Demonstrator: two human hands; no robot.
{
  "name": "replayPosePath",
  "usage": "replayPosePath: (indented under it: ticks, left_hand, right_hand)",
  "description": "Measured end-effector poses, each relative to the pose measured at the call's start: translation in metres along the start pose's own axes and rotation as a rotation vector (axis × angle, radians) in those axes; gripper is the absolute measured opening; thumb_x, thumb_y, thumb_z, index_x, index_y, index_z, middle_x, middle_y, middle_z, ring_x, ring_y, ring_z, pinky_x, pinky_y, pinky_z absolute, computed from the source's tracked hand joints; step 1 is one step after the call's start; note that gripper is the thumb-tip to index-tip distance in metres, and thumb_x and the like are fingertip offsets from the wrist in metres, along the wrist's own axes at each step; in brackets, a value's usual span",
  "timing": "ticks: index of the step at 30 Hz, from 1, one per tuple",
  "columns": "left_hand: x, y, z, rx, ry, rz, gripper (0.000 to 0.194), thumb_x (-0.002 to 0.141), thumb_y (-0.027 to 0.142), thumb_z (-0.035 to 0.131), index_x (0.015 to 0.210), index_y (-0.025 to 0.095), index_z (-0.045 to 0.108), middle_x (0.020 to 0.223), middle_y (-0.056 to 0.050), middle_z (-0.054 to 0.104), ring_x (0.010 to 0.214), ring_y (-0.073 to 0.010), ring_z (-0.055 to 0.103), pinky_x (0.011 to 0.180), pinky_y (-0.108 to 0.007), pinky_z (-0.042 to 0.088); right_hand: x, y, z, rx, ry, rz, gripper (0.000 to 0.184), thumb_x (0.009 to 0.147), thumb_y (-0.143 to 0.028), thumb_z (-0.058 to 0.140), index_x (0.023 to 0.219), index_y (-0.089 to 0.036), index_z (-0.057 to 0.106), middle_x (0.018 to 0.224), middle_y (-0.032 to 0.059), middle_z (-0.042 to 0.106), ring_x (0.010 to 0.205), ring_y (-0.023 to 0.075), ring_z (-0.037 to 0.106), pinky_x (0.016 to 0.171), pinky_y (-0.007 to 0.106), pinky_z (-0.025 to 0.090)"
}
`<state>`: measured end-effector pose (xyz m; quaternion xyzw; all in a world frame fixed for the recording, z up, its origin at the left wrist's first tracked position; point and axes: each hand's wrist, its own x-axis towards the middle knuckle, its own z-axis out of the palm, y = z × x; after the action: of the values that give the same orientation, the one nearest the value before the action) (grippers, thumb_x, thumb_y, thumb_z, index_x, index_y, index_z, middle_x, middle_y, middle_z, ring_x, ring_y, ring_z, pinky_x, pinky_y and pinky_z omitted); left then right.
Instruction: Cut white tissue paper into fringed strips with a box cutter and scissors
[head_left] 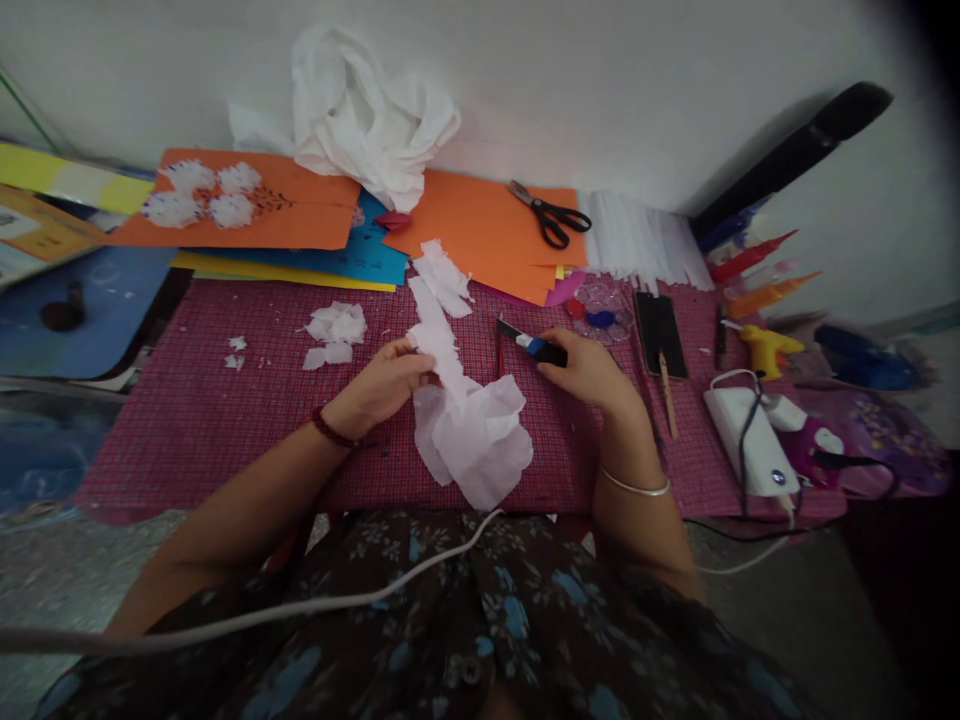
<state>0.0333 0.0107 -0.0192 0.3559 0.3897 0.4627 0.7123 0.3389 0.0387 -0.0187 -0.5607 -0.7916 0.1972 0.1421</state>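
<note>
Left hand [384,388] pinching long, torn, white tissue-paper strip [438,345] at its left edge; right hand [590,370] grasping slim black-and-blue cutter [534,346], apart from strip, to its right.

The left arm [247,520] and right arm [637,500] are extended over the near edge of the worktop [202,430]. The left hand [394,382] is held in a pinch, thumb towards fingers; the right hand [589,370] is curled in a grip, its back turned up.
</note>
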Motion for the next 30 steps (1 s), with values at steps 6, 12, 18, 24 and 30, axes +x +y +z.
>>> replayPosePath:
  ticks: [6, 12, 18, 24, 30]
  left_hand:
    - [-0.004, 0.011, 0.0, -0.256, -0.045, -0.006, 0.017, 0.064, 0.019, 0.069, 0.081, 0.017, 0.068, 0.075, -0.006, 0.074, 0.079, -0.0241, 0.072, 0.078, -0.038, 0.059]
    - [0.001, 0.013, -0.006, -0.406, 0.051, -0.04, 0.012, 0.072, 0.011, 0.068, 0.078, 0.019, 0.061, 0.065, 0.0, 0.065, 0.056, -0.0121, 0.062, 0.058, -0.024, 0.055]
    - [0.008, 0.008, -0.007, -0.391, 0.163, -0.018, 0.015, 0.077, 0.007, 0.074, 0.085, 0.018, 0.067, 0.072, 0.002, 0.071, 0.057, -0.0097, 0.064, 0.06, -0.022, 0.057]
    - [0.01, 0.003, -0.01, -0.281, 0.127, 0.056, 0.026, 0.07, 0.006, 0.082, 0.091, 0.019, 0.074, 0.08, 0.002, 0.075, 0.061, -0.0113, 0.066, 0.057, -0.023, 0.056]
    - [0.011, 0.031, -0.027, -0.294, 0.143, 0.161, 0.021, 0.071, 0.005, 0.077, 0.086, 0.019, 0.072, 0.072, 0.003, 0.066, 0.052, -0.0068, 0.054, 0.049, -0.019, 0.046]
  right_hand:
    - [0.002, -0.001, 0.003, -0.038, -0.014, 0.011, 0.039, 0.082, -0.022, 0.065, 0.121, -0.017, 0.07, 0.11, 0.0115, 0.078, 0.097, 0.0317, 0.073, 0.084, 0.04, 0.053]
    - [0.005, -0.002, 0.01, -0.052, -0.006, -0.025, 0.039, 0.083, -0.022, 0.064, 0.122, -0.015, 0.068, 0.117, 0.0147, 0.076, 0.106, 0.0332, 0.071, 0.092, 0.043, 0.053]
    - [0.007, -0.002, 0.016, -0.07, 0.004, -0.02, 0.037, 0.084, -0.022, 0.064, 0.12, -0.015, 0.068, 0.121, 0.0154, 0.074, 0.112, 0.0332, 0.068, 0.098, 0.044, 0.052]
    - [0.006, -0.004, 0.012, -0.085, 0.008, 0.012, 0.037, 0.085, -0.022, 0.063, 0.12, -0.013, 0.068, 0.119, 0.0161, 0.074, 0.108, 0.0339, 0.069, 0.096, 0.045, 0.052]
    - [0.007, 0.0, 0.008, -0.11, 0.06, 0.087, 0.039, 0.084, -0.02, 0.062, 0.121, -0.014, 0.068, 0.118, 0.0169, 0.075, 0.107, 0.0342, 0.069, 0.094, 0.047, 0.053]
